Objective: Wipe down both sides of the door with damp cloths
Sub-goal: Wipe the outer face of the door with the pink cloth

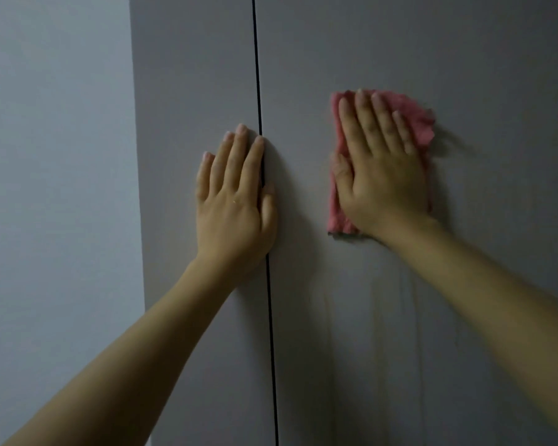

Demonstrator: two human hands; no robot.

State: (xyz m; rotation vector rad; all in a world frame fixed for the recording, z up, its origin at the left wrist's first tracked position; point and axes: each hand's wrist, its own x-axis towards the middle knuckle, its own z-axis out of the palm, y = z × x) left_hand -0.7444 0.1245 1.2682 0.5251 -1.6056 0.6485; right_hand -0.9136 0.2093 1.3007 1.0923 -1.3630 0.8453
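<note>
Two hands [236, 201] [380, 175], one pink cloth [419, 123], two door panels [197, 91] [432, 317]

I see flat grey door panel [464, 75], dark vertical seam [257, 91] at its left edge. Crumpled pink cloth [414, 123] lies flat against it.

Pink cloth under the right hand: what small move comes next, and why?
Probably slide the cloth down the door. The right hand presses it flat, fingers straight, faint streaks show below, and the left hand braces flat over the dark gap, holding the panels steady.
</note>
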